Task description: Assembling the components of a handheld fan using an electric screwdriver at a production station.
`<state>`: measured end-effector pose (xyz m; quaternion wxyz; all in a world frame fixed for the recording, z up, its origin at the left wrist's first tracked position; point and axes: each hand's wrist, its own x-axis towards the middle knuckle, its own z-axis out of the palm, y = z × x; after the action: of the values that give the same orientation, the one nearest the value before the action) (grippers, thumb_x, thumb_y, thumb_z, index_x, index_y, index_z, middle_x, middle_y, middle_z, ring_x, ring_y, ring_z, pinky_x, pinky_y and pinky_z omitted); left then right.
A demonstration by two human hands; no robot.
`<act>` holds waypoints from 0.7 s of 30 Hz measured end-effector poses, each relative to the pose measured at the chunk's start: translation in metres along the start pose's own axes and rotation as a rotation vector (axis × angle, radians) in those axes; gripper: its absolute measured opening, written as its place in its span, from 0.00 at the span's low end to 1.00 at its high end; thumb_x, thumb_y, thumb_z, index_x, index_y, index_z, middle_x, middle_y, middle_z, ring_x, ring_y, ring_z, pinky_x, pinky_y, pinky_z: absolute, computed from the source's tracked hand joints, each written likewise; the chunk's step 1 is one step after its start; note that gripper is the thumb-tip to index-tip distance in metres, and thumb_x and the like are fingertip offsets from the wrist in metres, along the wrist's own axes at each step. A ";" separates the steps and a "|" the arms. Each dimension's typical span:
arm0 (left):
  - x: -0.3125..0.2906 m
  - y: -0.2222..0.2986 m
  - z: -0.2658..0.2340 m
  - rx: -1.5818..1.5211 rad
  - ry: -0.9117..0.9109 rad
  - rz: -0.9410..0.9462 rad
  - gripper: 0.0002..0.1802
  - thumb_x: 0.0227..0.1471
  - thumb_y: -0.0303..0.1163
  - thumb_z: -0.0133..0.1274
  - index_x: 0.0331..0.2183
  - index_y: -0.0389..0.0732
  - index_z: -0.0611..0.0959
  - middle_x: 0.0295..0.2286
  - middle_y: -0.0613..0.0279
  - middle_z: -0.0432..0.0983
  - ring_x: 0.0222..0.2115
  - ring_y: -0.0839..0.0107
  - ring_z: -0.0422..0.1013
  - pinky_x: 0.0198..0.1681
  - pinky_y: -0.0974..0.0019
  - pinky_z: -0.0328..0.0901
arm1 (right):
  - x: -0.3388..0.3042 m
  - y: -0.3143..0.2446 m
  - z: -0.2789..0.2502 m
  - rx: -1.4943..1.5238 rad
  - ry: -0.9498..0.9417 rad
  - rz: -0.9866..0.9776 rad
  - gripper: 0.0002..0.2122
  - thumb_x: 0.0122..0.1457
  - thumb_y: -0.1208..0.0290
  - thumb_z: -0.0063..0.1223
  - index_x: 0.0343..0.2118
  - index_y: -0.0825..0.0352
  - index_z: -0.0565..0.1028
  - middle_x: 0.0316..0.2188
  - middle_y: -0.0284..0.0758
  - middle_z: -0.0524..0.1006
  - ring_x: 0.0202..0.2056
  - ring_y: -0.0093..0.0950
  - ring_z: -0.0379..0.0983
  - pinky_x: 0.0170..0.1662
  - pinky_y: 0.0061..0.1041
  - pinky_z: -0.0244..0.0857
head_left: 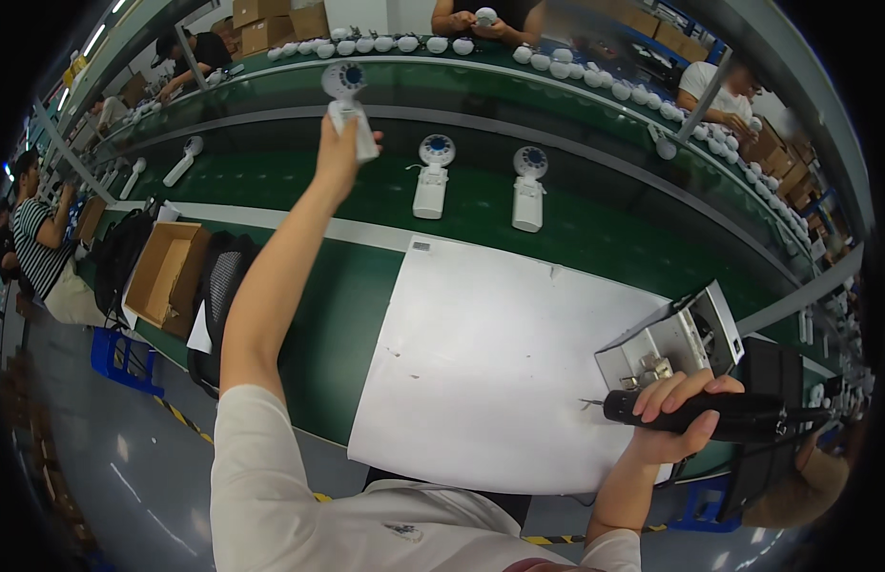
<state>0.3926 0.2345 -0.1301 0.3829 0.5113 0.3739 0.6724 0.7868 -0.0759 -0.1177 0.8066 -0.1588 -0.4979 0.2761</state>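
Note:
My left hand [336,153], arm stretched far forward, is closed around the white body of a security camera [345,80] with a round head of dark lenses. It holds the camera over the green conveyor belt [299,181]. On the belt to its right lie two similar white cameras, one nearer [430,187] and one farther right [528,195]. My right hand [679,405] is wrapped around a black electric screwdriver [738,418], its thin bit pointing left above a white sheet [481,362]. Just beyond that hand stands an open metal box [657,348] with small metal parts inside.
A cardboard box [166,276] and a black mesh chair back [228,286] are at left. More white cameras lie farther left on the belt [183,162]. Rows of white round units [385,44] line the far shelf, where several people work. A metal post [805,286] rises at right.

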 end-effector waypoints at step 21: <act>-0.307 0.018 0.189 -0.472 -0.663 -1.019 0.26 0.64 0.52 0.30 0.48 0.41 0.66 0.39 0.61 0.72 0.32 0.73 0.71 0.37 0.68 0.70 | -0.010 -0.004 -0.001 -0.045 -0.095 -0.078 0.18 0.60 0.55 0.47 0.44 0.61 0.61 0.21 0.34 0.66 0.15 0.24 0.63 0.16 0.23 0.63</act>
<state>0.6307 -0.0274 -0.2000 0.8508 0.3525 0.2738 0.2773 0.7857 -0.0852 -0.1228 0.7885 -0.1442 -0.5473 0.2406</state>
